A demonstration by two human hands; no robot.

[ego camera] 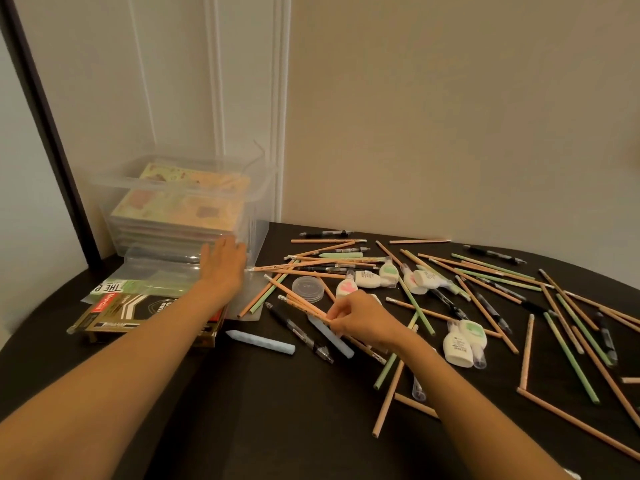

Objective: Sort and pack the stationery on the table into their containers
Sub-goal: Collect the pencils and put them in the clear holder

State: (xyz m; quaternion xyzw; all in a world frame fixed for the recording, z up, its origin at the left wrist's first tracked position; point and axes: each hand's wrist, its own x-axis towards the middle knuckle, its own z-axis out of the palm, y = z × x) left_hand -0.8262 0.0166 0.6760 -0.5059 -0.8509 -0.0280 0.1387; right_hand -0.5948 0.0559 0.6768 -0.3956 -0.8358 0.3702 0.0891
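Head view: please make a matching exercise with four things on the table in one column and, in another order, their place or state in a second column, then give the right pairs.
Things:
1. clear storage box
2. round clear lid
3. right hand
4. left hand

Places or states:
A. pinches a few orange pencils together
B. lies flat among the pencils, beside the correction tapes
C. open, fingers spread, at the front of the box
D. stands by the wall, filled with flat packs

Pairs: 1-D, 2-B, 3-A, 4-C
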